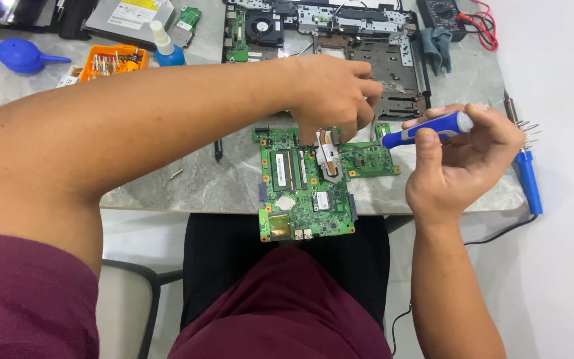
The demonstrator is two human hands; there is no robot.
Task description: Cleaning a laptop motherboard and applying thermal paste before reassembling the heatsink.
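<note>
Motherboard [303,193] lies green on the bench [227,179] edge, long axis toward me. My left hand [337,96] pinches its heatsink [329,154]; my right hand [463,159], just right, grips a blue screwdriver [426,130] pointing left at it.

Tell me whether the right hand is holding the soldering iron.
No: the right hand grips a blue screwdriver, while the soldering iron lies untouched on the table.

A grey optical drive [127,20] lies at the far left of the desk [227,179], bearing a white rectangular label [135,12] with a yellow strip. On the green circuit board [307,189] at the near edge sit two small white stickers [282,169].
</note>
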